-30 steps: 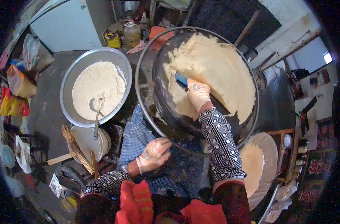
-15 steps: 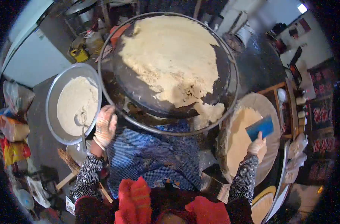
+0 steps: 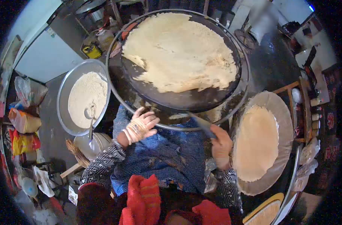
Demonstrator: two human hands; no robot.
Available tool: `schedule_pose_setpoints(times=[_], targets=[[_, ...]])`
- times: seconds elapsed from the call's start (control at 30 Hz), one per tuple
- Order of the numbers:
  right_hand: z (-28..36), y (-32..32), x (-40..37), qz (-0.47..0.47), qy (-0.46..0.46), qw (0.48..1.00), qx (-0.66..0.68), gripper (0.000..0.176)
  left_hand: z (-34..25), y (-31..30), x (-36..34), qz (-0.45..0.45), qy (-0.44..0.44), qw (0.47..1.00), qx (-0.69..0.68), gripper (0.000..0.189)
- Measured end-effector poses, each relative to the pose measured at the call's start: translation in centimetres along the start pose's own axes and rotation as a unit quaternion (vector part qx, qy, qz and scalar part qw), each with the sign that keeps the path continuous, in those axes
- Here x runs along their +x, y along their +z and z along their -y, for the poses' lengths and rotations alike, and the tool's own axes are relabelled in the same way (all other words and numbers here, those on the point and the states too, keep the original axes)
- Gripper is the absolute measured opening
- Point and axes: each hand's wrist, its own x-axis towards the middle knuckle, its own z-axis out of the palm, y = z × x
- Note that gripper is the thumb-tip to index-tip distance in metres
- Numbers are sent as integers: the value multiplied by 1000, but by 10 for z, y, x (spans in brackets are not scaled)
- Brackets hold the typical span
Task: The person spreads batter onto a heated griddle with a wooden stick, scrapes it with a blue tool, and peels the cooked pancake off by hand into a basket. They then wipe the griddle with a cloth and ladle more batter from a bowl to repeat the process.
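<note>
In my right hand [image 3: 220, 146] is a blue flat scraper [image 3: 203, 125], its blade reaching the front of the metal ring [image 3: 178, 128] around a round dark griddle [image 3: 201, 99]. A wide, pale, ragged-edged sheet of batter [image 3: 178, 52] covers most of the griddle. My left hand [image 3: 141, 126], with bands around its palm and wrist, is beside the ring's front left; its fingers are spread and hold nothing. To my left, a large metal basin [image 3: 62, 108] contains pale batter [image 3: 84, 90] with a ladle [image 3: 89, 112] in it.
At right, a round cloth-covered tray [image 3: 285, 153] bears thin round pancakes [image 3: 255, 146]. A white bucket [image 3: 94, 144] and a straw brush [image 3: 76, 152] are below the basin. A wooden rack [image 3: 305, 108] stands far right; bagged goods [image 3: 24, 120] lie far left.
My right hand has brought the scraper leftward from above the pancakes to the ring's front. The batter flap over the griddle's front edge is gone. My left hand has moved right, fingers spreading.
</note>
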Motion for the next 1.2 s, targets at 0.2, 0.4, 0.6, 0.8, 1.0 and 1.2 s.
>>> schedule_pose_setpoints(times=[0.2, 0.4, 0.6, 0.8, 1.0, 1.2], targets=[[18, 58, 79, 91, -215, 951, -200, 25, 13, -37, 4, -99, -85, 991, 14, 43], [17, 111, 141, 128, -167, 934, -289, 25, 85, -42, -33, 41, -157, 983, 90, 47], [35, 205, 198, 88, -126, 942, -299, 26, 76, -15, -15, 33, -83, 996, 11, 49], [41, 221, 264, 156, 1, 963, -220, 28, 103, -50, -1, 138, -116, 983, 37, 46], [42, 203, 299, 180, -45, 955, -231, 24, 96, -59, 14, -107, -101, 989, 11, 66], [-18, 217, 276, 114, -230, 919, -297, 31, 163, -114, 129, -186, -150, 962, 132, 95]])
